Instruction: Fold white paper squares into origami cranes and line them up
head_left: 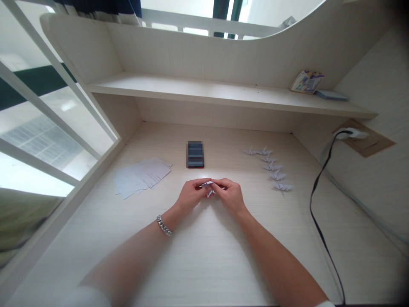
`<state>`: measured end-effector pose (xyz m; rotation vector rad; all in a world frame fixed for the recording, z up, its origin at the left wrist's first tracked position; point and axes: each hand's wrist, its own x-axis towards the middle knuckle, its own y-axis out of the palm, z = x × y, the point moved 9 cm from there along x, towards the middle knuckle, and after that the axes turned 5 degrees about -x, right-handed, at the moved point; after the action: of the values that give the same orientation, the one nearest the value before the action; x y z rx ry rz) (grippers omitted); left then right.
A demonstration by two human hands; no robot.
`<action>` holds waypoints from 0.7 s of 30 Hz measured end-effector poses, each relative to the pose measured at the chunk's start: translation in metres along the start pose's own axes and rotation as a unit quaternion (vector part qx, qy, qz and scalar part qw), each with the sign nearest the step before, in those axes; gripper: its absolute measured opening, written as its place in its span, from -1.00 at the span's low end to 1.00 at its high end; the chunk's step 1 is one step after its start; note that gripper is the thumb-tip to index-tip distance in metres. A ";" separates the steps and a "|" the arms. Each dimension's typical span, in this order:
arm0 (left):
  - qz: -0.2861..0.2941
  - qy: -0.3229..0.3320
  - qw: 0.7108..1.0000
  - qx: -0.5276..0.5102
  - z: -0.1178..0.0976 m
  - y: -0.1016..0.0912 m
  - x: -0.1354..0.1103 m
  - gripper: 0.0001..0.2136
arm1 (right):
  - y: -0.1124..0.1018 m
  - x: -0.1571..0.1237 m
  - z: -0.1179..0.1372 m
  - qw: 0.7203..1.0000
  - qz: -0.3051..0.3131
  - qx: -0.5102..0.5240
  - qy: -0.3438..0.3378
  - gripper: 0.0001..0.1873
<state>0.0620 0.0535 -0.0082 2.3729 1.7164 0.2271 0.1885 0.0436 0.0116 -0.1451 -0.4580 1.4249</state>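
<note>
Fingertips of the left hand [191, 194] and right hand [231, 197] are drawn nearly together, pinching a small folded white paper [210, 193] from either side. The paper lies between both thumbs and forefingers, partly hidden by them, just on the near side of a dark rectangular device [195, 154]; folded paper cranes [276, 175] stand well apart to the right.

On the desk [204, 264], sheets [143, 177] lie left of the phone [195, 154], paper cranes [276, 175] right, hands [191, 194] [231, 197] in front.

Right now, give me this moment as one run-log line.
left hand: holds folded paper; right hand: holds same paper; left of hands: loose sheets; beyond hands: dark rectangular object; right of hands: paper cranes
</note>
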 end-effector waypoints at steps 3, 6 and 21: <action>-0.001 -0.011 1.000 -0.019 0.006 -0.001 0.000 -0.64 | 0.000 0.000 -0.004 1.000 -0.009 -0.001 0.008 -0.80; 0.008 -0.012 0.999 -0.034 0.007 0.000 0.001 -0.66 | 0.001 0.001 -0.007 1.000 -0.008 0.002 0.014 -0.79; 0.000 -0.052 0.997 -0.062 0.015 -0.004 0.003 -0.54 | 0.004 0.003 -0.020 0.995 0.003 0.073 0.072 -0.76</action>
<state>0.0627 0.0565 -0.0240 2.2539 1.6065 0.1997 0.1925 0.0508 -0.0070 -0.1310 -0.2335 1.4378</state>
